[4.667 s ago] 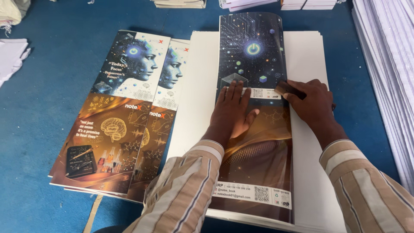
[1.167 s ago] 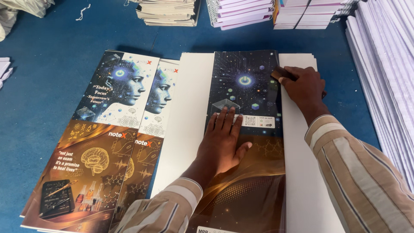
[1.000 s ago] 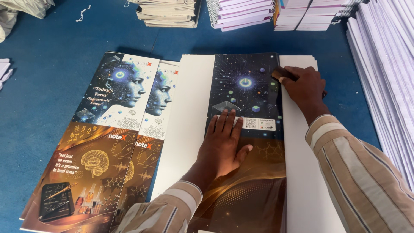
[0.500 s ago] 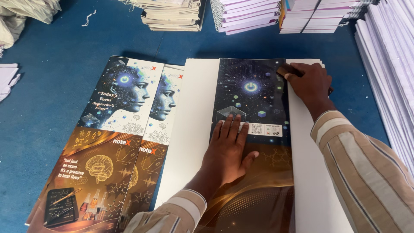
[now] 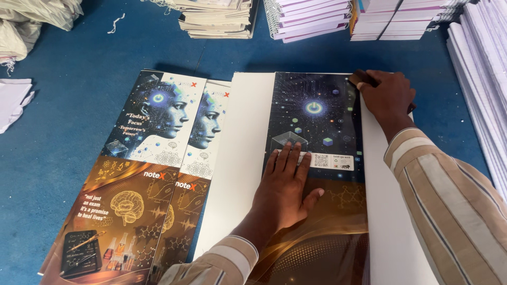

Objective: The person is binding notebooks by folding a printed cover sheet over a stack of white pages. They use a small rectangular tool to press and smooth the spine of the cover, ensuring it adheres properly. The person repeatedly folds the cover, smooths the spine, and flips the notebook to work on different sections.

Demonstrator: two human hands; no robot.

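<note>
My left hand lies flat, fingers spread, palm down on the folded cover sheet, pinning it at about the middle of its length. My right hand is up at 1 o'clock from the left, closed around a small dark tool, pressing it on the top right corner of that sheet, right on the fold edge. What the tool is exactly I cannot tell; most of it is hidden in my fist.

The cover sheet lies printed side up on a stack of white boards, centre of view, running 12 to 6 o'clock. Judging by where the tool sits, the crease stroke looks to be at its far end, so this sheet is likely about done. A pile of flat printed covers at 9 o'clock looks not yet worked.

Left wrist is straight, forearm coming in from 6 o'clock. Right arm in a striped sleeve reaches from 5 o'clock, wrist bent slightly inward. Stacks of notebooks at 12 o'clock on the blue table.
</note>
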